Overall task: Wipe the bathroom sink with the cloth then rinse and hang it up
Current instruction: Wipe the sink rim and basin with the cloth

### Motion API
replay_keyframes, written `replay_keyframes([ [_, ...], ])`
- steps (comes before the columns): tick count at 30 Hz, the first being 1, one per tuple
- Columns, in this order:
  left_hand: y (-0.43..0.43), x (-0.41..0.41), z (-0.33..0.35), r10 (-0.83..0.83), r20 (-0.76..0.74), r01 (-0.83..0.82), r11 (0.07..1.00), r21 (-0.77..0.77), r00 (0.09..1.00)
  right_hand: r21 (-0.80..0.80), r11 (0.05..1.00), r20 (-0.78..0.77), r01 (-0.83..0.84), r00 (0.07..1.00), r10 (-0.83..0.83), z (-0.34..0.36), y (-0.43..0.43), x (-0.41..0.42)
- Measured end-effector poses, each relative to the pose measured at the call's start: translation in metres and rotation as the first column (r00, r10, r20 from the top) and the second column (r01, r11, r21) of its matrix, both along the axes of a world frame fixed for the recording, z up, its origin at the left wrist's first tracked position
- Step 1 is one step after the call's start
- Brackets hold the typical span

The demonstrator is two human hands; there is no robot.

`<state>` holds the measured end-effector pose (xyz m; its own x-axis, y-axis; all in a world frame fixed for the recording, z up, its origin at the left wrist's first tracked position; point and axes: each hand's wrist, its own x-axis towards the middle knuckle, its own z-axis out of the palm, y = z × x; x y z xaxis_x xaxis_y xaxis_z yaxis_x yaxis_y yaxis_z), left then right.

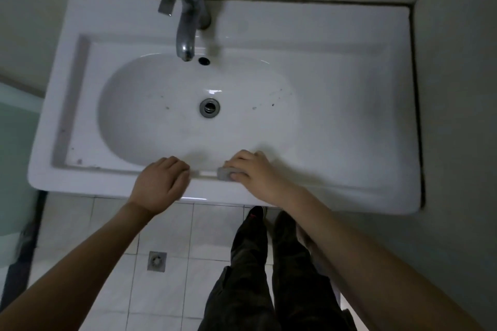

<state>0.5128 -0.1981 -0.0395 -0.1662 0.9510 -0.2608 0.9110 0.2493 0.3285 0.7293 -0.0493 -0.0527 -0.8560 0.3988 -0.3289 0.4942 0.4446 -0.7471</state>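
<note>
A white rectangular sink (336, 88) fills the upper view, with an oval basin, a metal drain (209, 107) in the middle and a grey faucet (185, 16) at the back. Small dark specks dot the basin. My right hand (252, 172) presses a small folded grey cloth (223, 173) onto the sink's front rim, fingers curled over it. My left hand (161, 183) rests on the front rim just left of the cloth, fingers bent, holding nothing that I can see.
Grey walls close in behind and to the right of the sink. Below lies a white tiled floor with a square floor drain (156, 260). My dark-trousered legs (258, 277) stand under the front edge. A pale green surface (16, 142) sits at the left.
</note>
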Motion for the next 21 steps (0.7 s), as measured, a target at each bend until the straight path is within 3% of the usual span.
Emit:
replay_keyframes([
  [7,0.009,-0.003,0.001,0.075,-0.001,-0.075,0.997,-0.012,0.997,0.287,0.95,0.097,0.122,0.983,-0.155,0.009,0.053,0.146],
  [14,0.005,-0.009,-0.009,0.065,0.004,-0.065,0.998,-0.021,0.998,0.527,0.839,-0.049,0.138,0.99,-0.132,-0.021,0.108,0.112],
  [19,0.004,-0.008,-0.01,0.064,-0.004,-0.064,0.998,-0.017,0.998,0.596,0.728,-0.109,0.339,0.933,-0.344,-0.025,0.202,0.058],
  [21,0.004,-0.008,-0.009,0.077,-0.015,-0.077,0.997,-0.018,0.997,0.612,0.71,-0.114,0.349,0.927,-0.358,-0.029,0.208,0.03],
])
